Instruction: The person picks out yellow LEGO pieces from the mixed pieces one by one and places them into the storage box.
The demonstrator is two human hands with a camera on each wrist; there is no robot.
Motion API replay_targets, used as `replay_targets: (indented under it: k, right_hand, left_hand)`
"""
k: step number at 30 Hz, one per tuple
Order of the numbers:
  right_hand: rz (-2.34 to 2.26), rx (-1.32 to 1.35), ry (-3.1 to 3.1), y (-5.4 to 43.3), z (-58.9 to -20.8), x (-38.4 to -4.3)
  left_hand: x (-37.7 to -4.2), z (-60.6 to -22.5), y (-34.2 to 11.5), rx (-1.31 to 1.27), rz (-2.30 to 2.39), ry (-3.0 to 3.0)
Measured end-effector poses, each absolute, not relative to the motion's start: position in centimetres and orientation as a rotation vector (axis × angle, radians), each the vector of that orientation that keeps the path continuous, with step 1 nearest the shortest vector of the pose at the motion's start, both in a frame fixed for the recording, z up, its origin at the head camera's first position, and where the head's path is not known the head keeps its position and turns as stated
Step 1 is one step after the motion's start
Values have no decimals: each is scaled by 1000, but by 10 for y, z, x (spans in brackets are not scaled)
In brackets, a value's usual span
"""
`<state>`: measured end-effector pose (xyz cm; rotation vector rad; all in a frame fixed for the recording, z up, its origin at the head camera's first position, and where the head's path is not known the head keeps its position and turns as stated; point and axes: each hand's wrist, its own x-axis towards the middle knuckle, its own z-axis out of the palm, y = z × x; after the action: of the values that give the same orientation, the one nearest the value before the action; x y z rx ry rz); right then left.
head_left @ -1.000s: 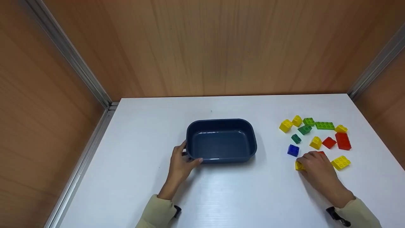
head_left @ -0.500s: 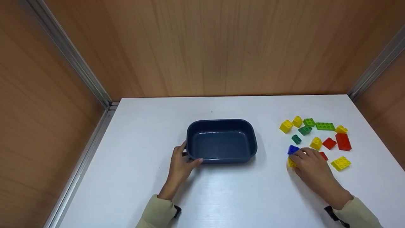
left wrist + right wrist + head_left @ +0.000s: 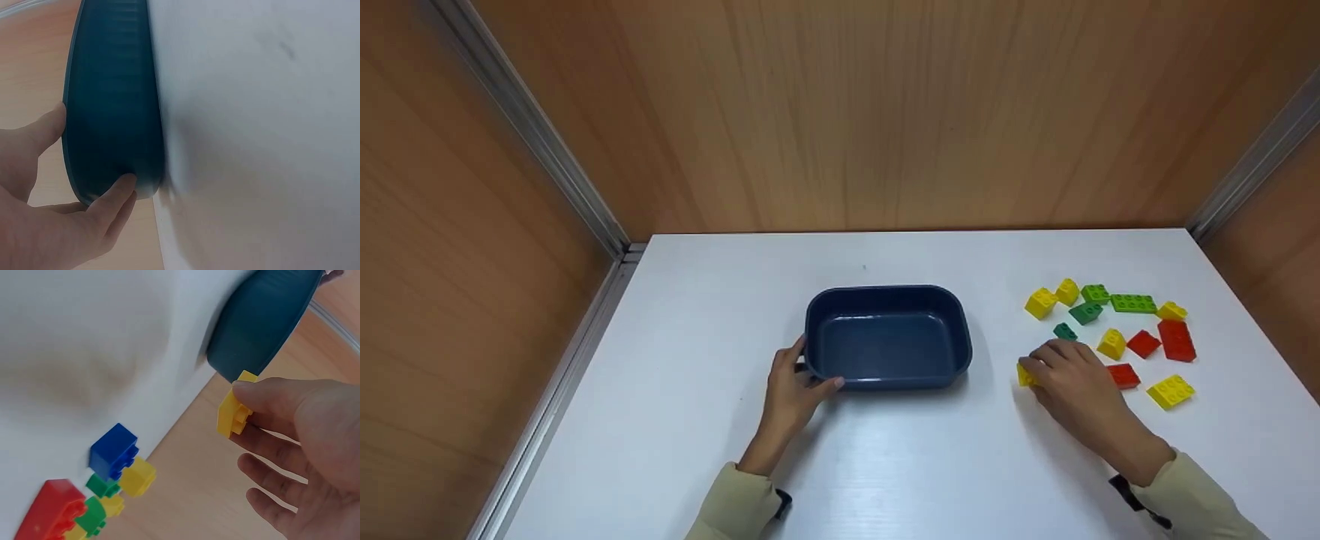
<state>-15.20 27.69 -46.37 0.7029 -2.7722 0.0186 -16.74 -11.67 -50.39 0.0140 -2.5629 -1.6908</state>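
Observation:
A dark blue rectangular dish (image 3: 889, 349) stands on the white table. My left hand (image 3: 791, 397) holds its near left corner, thumb at the front rim; in the left wrist view, fingertips (image 3: 125, 183) press the dish's outer wall (image 3: 115, 101). Between thumb and fingers of my right hand (image 3: 1080, 394) is a yellow toy brick (image 3: 228, 415), pinched with its studs toward the palm. It looks raised off the tabletop. A blue brick (image 3: 113, 449) shows in the right wrist view, but my right hand hides it in the head view.
Right of the dish lie loose bricks: several yellow ones, among them one at the front (image 3: 1171, 391), several green ones, including a long one (image 3: 1133, 303), and red ones (image 3: 1177, 340). Wooden panels (image 3: 885, 112) enclose the back and sides of the table (image 3: 697, 315).
My right hand has moved left with the yellow brick, away from the loose bricks, uncovering a red brick and covering the blue one. My left hand keeps its hold on the dish.

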Motion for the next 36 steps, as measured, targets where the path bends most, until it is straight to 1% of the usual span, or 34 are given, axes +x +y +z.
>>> replay_targets:
  k: [15, 26, 36]
  right_hand:
    - [26, 743, -2737, 252, -455, -166]
    - [32, 758, -2727, 241, -447, -175]
    - [57, 775, -2699, 231, -443, -184]
  left_hand:
    - [-169, -504, -117, 50, -1687, -2580]
    - [-168, -504, -118, 0, -1685, -2564]
    - [-168, -504, -118, 10, -1686, -2562]
